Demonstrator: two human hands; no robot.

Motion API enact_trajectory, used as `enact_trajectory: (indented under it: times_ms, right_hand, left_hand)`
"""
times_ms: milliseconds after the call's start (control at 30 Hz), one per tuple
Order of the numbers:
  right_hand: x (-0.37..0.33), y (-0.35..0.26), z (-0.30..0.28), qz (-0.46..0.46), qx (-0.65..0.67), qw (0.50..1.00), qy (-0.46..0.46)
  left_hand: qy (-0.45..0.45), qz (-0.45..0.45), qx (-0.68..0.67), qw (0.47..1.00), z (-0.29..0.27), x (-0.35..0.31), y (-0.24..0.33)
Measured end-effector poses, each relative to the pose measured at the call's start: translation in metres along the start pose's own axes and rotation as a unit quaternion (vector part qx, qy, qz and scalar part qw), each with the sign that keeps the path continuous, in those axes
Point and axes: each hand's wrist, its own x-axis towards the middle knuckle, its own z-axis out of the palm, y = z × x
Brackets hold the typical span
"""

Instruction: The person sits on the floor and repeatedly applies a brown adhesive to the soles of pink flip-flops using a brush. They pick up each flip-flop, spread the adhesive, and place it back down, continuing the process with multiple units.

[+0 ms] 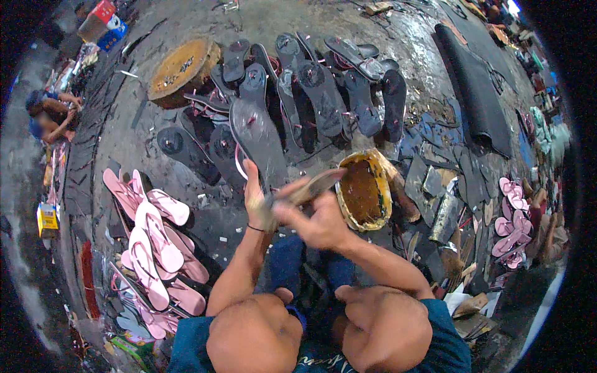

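Sandal point(256, 127) is gripped underside-up by left hand point(254, 202), presumably exposing that face to the blurred tool point(318, 188) clasped in right hand point(322, 222), tub point(373, 222) close by.

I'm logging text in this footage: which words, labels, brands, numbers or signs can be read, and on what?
Shirt, lower edge: white script lettering, which I won't copy out.
Red-and-blue box, upper left: markings too small and blurred to read.
Yellow box, left: markings too small to read.
Held sandal: no lettering that I can make out.
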Motion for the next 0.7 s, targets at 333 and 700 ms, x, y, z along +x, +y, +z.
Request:
enact_trajectory:
  times_ms: [333, 700]
  right_hand:
    - [-0.023, -0.004, -0.028, 0.113, -0.008, 0.990, -0.081]
    - [-0.035, 0.039, -0.135, 0.081, -0.380, 0.908, 0.158]
  left_hand:
    - [-0.106, -0.082, -0.083, 0.988, -0.002, 0.034, -0.023]
    - [0.043, -0.023, -0.053, 0.997, -0.086, 0.036, -0.044]
